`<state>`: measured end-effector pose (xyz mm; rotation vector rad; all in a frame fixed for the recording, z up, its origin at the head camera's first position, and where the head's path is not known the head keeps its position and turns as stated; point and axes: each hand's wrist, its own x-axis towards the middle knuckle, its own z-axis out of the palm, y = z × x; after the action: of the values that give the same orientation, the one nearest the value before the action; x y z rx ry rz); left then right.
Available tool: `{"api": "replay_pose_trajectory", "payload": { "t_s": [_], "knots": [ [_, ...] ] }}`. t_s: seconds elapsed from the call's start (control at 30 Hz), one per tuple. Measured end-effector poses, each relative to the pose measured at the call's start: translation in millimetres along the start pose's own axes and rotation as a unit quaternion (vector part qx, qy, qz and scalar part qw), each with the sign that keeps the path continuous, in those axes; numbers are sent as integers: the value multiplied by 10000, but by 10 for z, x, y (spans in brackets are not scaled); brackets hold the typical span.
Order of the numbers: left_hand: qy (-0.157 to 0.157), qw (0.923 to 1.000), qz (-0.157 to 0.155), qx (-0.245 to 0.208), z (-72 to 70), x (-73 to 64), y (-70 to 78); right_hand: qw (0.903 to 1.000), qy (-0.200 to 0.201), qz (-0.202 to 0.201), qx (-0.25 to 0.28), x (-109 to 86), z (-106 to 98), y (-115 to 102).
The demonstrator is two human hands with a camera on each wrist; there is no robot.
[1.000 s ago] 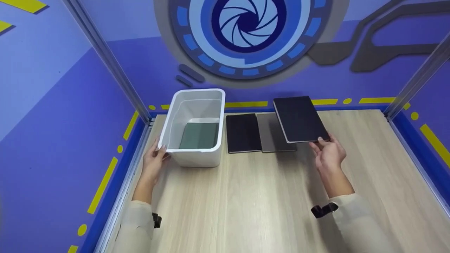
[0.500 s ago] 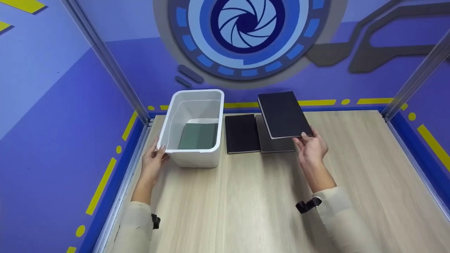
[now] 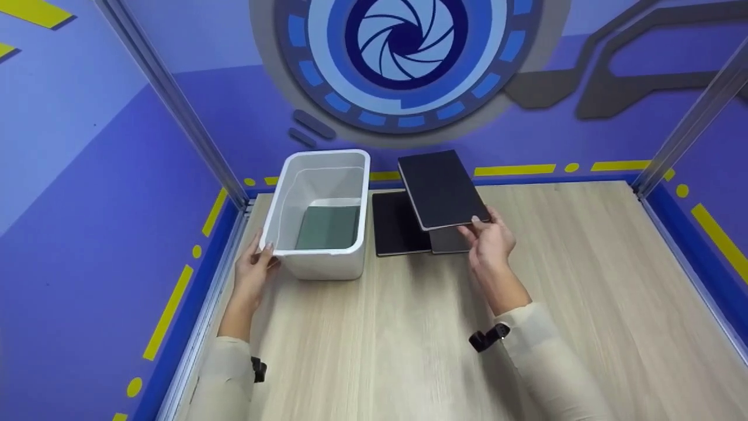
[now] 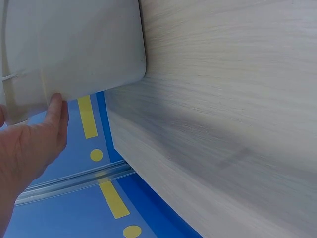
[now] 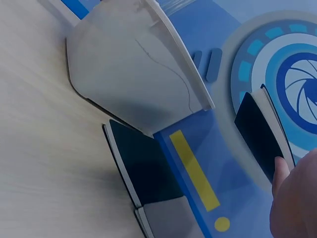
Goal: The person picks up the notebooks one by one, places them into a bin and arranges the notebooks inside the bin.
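My right hand (image 3: 492, 242) pinches a black notebook (image 3: 441, 190) by its near right corner, thumb on top and fingers beneath. It is raised above the table, tilted, over two other notebooks. In the right wrist view the held notebook (image 5: 262, 129) shows its pale page edges. Beneath lie a black notebook (image 3: 397, 225) and a grey-brown one (image 3: 449, 241), side by side and partly covered in the head view. My left hand (image 3: 252, 272) grips the near left corner of a white plastic bin (image 3: 327, 266). Inside the bin lies a dark green notebook (image 3: 328, 228).
The bin stands at the left of a wooden table (image 3: 409, 351), close to the back wall. Blue printed panels (image 3: 526, 140) border the table at the back and both sides, with metal posts (image 3: 175, 111) at the corners.
My right hand has carried the black notebook leftward, from beyond the grey-brown notebook to over both lying notebooks, nearer the bin. My left hand stays on the bin's corner.
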<state>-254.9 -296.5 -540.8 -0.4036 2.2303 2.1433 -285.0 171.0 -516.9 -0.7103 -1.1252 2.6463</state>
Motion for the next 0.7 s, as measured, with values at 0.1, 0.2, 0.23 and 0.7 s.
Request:
{"api": "replay_pose_trajectory", "payload": {
  "t_s": [0.1,0.2,0.23,0.7],
  "knots": [
    [-26,10000,1,4,-7,-6,5,10000,-7,21,-11,-28,81,68],
    [-65,10000,11,5,-12,-4,11,10000,4,33,-3,-55,167,136],
    [-70,10000,15,5,-13,-5,10,10000,9,51,7,-66,195,158],
    [30,9998,88,185,0,-10,-3,9993,-301,155,147,-216,605,409]
  ]
}}
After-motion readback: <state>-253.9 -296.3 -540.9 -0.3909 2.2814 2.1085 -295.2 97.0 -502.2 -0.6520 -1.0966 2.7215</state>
